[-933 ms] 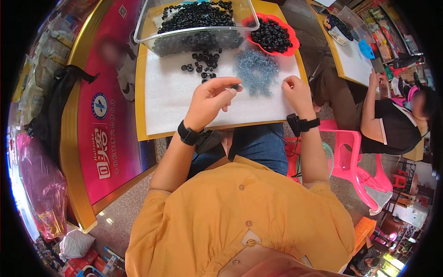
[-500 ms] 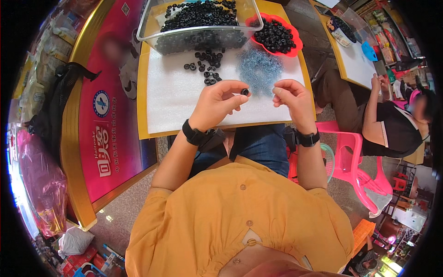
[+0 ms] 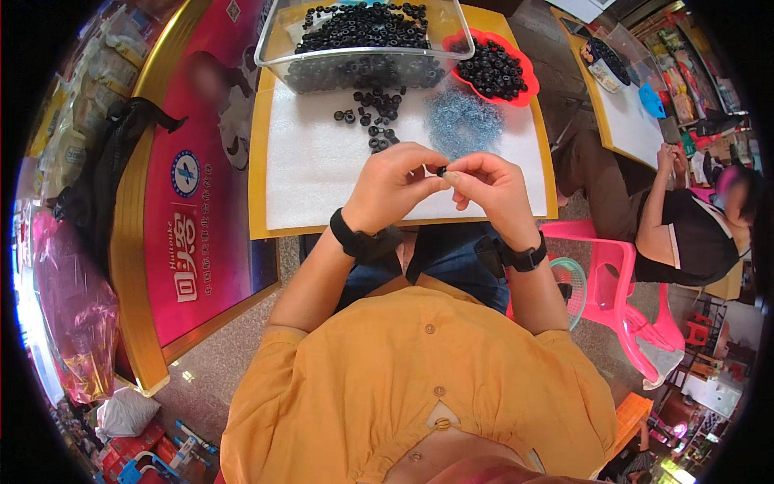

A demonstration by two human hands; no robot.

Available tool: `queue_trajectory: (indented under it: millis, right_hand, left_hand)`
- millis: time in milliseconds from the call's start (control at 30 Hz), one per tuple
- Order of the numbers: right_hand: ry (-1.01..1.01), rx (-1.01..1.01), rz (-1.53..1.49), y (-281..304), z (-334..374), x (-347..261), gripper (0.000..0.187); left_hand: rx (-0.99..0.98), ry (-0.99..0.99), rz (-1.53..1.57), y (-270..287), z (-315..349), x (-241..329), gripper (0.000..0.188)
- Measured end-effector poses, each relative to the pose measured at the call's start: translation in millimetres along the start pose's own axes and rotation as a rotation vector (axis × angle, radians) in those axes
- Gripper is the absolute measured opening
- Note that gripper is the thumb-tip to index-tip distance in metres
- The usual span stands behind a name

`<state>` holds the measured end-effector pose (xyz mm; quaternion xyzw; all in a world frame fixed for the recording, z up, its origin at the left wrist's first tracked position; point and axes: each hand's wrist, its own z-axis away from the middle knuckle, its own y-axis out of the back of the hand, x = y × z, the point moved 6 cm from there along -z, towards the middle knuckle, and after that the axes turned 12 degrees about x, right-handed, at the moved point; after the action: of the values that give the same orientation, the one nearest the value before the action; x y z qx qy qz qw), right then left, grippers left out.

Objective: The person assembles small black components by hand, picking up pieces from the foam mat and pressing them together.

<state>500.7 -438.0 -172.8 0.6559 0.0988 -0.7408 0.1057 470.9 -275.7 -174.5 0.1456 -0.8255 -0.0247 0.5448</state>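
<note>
Over the near edge of the white-topped table point(image 3: 310, 181), my left hand point(image 3: 393, 187) pinches a small black ring-shaped part point(image 3: 441, 171) between thumb and fingertips. My right hand point(image 3: 493, 194) is closed too, its thumb and forefinger touching the side of that part. Whatever those right fingertips hold, if anything, is too small to make out. Just beyond my hands lies a heap of tiny clear bluish pieces point(image 3: 463, 121). Several loose black parts point(image 3: 383, 133) are scattered to its left.
A clear plastic bin point(image 3: 278, 60) full of black parts stands at the table's far side. Beside it is a red scalloped bowl point(image 3: 530, 83) of the same parts. A pink chair point(image 3: 601, 274) and a seated person point(image 3: 693, 234) at another table are to the right.
My hands have come together, the right moving left until its fingertips meet the black part in my left hand. The whole view has shifted slightly.
</note>
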Motion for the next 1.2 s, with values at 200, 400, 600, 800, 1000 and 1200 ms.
queue_trajectory:
  millis: [200, 400, 600, 800, 1000, 1200]
  right_hand:
    - [-0.069, -0.025, -0.114, -3, -4, 5, 0.019]
    - [-0.119, -0.066, -0.164, -10, -14, 4, 0.022]
    - [0.034, -0.081, 0.327, -44, -66, -3, 0.014]
    - [0.758, -0.149, 0.966, -92, -113, -1, 0.013]
    - [0.821, -0.37, 1.267, -117, -128, 9, 0.016]
    - [0.69, -0.319, 1.067, -103, -120, -11, 0.019]
  left_hand:
    - [-0.001, -0.015, 0.03, -3, 3, 2, 0.02]
    - [-0.006, 0.116, 0.184, 5, 0, -7, 0.02]
    - [0.26, 0.327, 0.323, 53, -11, -36, 0.023]
    - [0.392, 0.341, 0.309, 94, -17, -34, 0.025]
    - [0.415, 0.33, 0.346, 102, -18, -32, 0.025]
    - [0.397, 0.32, 0.347, 99, -17, -33, 0.025]
